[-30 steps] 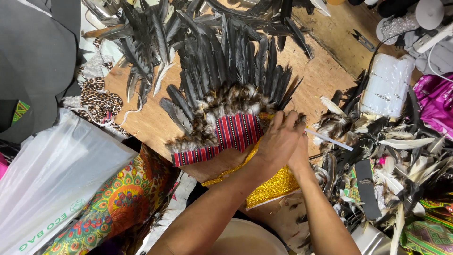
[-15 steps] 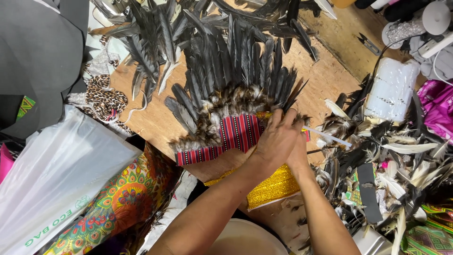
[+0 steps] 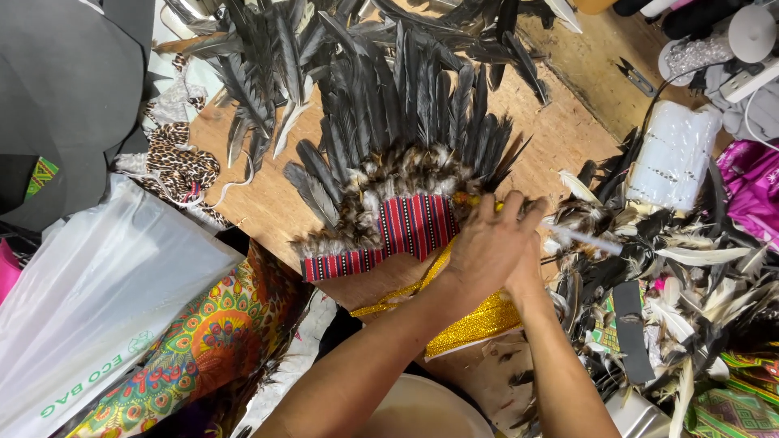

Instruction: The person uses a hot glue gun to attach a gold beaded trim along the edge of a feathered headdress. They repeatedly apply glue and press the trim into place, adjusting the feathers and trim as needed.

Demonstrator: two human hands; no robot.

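Both hands have hardly moved, left hand [image 3: 487, 247] fingers closed over the right at the feather headdress [image 3: 389, 203] edge on the wooden table [image 3: 568, 130]; pressing carelessly there could bend quills.

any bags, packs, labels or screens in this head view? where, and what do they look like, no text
White plastic carrier bag: lower left, crumpled, translucent white, green print along its lower edge.
Clear plastic-wrapped pack: upper right on the wooden table, upright rectangle, whitish contents.
Small cloth tag: left edge on dark fabric, green with yellow pattern.
No screens or signs in view.
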